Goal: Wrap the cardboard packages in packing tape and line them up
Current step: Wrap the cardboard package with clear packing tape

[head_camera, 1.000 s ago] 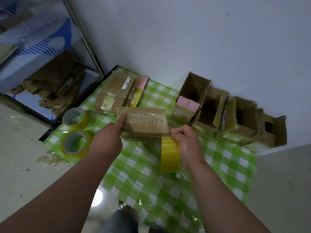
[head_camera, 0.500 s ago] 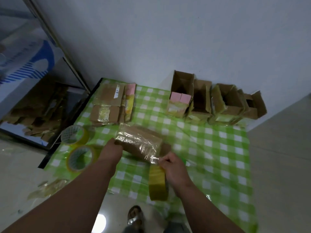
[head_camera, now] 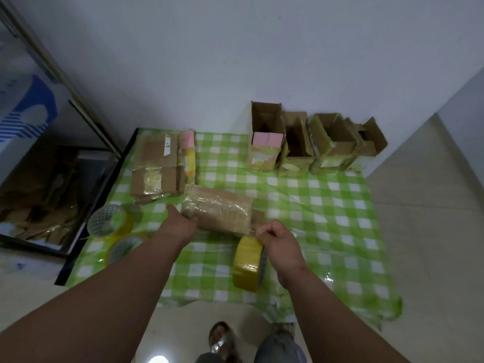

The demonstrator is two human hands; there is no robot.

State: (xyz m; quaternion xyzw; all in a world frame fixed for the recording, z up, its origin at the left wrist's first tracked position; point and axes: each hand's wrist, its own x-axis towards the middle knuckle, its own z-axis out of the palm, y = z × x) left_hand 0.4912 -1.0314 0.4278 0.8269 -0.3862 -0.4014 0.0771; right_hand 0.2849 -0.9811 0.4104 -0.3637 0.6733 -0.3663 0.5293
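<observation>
A cardboard package (head_camera: pixel 218 212) covered in shiny clear tape lies over the green checked cloth (head_camera: pixel 314 205). My left hand (head_camera: pixel 180 225) grips its left end. My right hand (head_camera: pixel 281 241) holds a yellow roll of packing tape (head_camera: pixel 247 263) at the package's near right corner, fingers curled at the roll's top. A strip of tape runs from the roll to the package. Two flat taped packages (head_camera: pixel 157 166) lie at the far left of the cloth.
Two more tape rolls (head_camera: pixel 111 221) sit at the cloth's left edge. Several open cardboard boxes (head_camera: pixel 314 142) stand in a row against the wall, far right. A dark tray of cardboard scraps (head_camera: pixel 39 195) lies left on the floor. My sandalled foot (head_camera: pixel 221 341) is below.
The package came down from in front of me to the cloth, both hands lowering with it. The roll stayed in my right hand. The camera tilted down.
</observation>
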